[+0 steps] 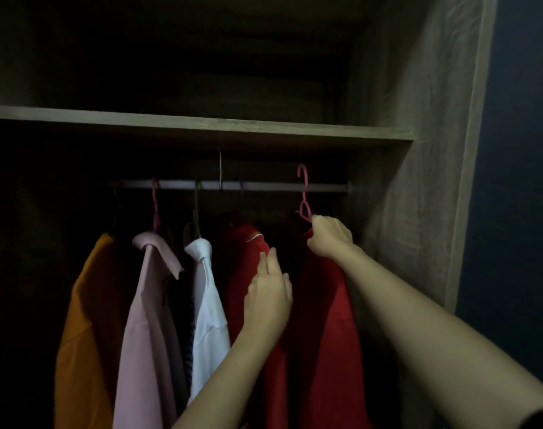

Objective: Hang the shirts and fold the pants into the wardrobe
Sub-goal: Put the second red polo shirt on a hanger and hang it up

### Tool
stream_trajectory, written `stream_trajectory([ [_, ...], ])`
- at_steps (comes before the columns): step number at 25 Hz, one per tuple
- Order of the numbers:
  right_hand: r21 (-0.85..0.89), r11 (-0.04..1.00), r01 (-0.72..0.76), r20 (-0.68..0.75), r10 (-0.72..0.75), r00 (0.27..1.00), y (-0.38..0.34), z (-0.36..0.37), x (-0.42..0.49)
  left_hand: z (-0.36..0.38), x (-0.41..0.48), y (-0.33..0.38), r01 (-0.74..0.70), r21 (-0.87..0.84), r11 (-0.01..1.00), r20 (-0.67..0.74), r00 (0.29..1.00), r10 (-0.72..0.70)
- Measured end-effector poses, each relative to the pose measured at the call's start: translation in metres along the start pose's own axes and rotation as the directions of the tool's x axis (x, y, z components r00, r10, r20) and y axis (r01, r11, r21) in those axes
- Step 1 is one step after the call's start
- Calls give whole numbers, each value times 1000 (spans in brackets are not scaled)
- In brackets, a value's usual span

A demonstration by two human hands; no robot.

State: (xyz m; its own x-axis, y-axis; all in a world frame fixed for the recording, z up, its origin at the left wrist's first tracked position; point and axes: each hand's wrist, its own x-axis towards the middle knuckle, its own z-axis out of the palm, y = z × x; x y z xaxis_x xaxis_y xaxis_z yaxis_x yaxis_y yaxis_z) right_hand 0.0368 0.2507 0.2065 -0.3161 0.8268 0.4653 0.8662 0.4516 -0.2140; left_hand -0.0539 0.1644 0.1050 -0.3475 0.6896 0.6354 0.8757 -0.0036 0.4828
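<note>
Shirt (326,320) hangs below right grip (330,236) on hanger (304,209).

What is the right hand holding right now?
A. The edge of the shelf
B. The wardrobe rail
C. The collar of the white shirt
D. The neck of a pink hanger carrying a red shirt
D: the right hand has its fingers curled round the neck of the pink hanger, just below its hook, and the red shirt hangs down from it.
</note>
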Motion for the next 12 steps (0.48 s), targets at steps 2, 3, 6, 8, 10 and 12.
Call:
stream_trajectory([
  [2, -8, 1000, -15, 36, 15, 999, 1, 3, 16, 1, 0, 2, 4, 33, 999, 5, 1000, -5],
  [3, -10, 1000, -14, 54, 14, 998, 3, 5, 22, 2, 0, 2, 4, 41, 999, 4, 1000, -5],
  [6, -39, 999, 12, 134, -6, 991, 9, 19, 32, 4, -1, 1, 1, 40, 999, -16, 1000, 0],
  [8, -55, 998, 21, 172, -11, 985, 12, 29, 34, 6, -1, 0, 0, 28, 1000, -26, 1000, 1],
  [10, -39, 999, 13, 156, -7, 988, 15, 33, 31, 9, -2, 0, -3, 24, 1000, -38, 999, 4],
  [12, 36, 999, -17, 94, 14, 995, 21, 35, 17, 12, -3, -1, -11, 18, 1000, -55, 998, 12],
])
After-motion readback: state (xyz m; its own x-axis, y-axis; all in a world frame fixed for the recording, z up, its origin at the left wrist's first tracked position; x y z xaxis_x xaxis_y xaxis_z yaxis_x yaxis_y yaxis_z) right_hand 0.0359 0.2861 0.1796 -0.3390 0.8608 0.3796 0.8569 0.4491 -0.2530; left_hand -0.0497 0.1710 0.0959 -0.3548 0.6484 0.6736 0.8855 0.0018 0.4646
